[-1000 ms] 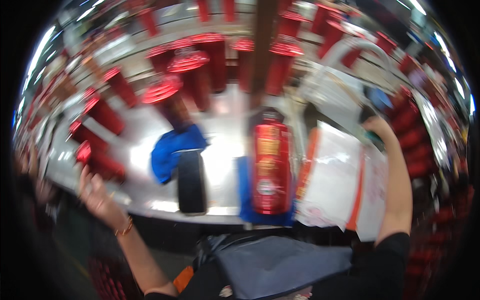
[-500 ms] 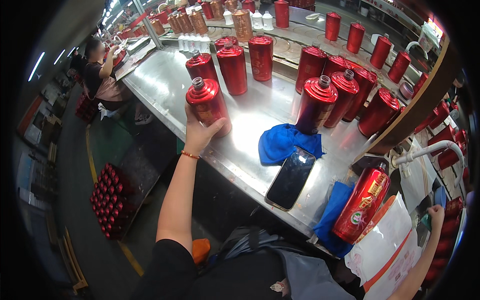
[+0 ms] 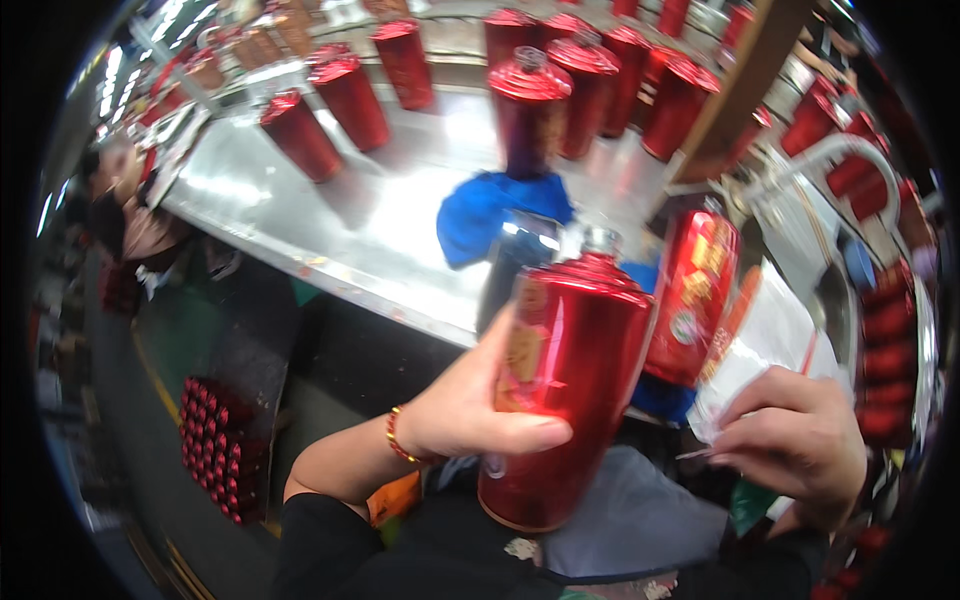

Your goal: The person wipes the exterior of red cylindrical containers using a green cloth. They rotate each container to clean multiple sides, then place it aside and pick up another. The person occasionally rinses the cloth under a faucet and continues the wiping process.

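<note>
My left hand [image 3: 465,415], with a beaded bracelet at the wrist, grips a glossy red bottle [image 3: 575,380] in front of my body. The bottle stands slightly tilted, its clear glass neck uppermost. At the right my right hand [image 3: 790,435] is closed in a pinch; a thin pale tip shows at its fingers, too blurred to name. Below that hand hangs something green [image 3: 750,505]. Behind the held bottle, a phone [image 3: 515,255] lies partly hidden on the metal table [image 3: 370,280]. Another red bottle [image 3: 690,290] leans over a blue cloth [image 3: 662,398] beside white printed sheets [image 3: 765,345].
More red bottles [image 3: 530,110] stand across the table, one touching a crumpled blue cloth [image 3: 500,215]. A wooden post [image 3: 730,90] and a white curved pipe [image 3: 850,150] rise at right. Stacked red bottles [image 3: 220,450] sit low at left; a person [image 3: 130,215] works beyond.
My left hand has lifted the bottle off the table and brought it right, close to my body. My right hand has come in from the far right. The view has shifted.
</note>
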Demonstrator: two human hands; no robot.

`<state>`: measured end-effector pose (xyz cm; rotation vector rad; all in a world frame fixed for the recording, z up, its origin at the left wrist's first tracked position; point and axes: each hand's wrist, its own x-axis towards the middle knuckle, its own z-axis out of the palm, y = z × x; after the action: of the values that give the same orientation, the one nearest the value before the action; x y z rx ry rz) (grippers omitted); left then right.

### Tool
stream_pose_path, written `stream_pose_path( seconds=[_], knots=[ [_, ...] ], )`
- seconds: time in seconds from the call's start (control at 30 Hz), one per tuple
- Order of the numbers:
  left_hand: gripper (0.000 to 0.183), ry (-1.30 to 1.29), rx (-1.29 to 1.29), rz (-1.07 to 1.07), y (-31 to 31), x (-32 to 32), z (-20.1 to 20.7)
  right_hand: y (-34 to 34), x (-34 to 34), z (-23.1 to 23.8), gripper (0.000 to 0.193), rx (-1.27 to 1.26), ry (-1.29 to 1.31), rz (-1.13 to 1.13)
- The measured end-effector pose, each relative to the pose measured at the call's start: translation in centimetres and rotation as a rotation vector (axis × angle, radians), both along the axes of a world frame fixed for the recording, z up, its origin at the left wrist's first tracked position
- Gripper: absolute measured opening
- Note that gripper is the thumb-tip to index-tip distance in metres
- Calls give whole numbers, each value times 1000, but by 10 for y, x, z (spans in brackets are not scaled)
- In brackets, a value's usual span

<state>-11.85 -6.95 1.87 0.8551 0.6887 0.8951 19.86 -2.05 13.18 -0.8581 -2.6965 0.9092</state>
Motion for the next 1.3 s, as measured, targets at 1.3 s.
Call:
stream_pose_path(
  seconds=[1.3],
  knots=[
    [114,104,150,-272,-26,121,-24,-89,31,-28,15,-39,13,-346]
  ],
)
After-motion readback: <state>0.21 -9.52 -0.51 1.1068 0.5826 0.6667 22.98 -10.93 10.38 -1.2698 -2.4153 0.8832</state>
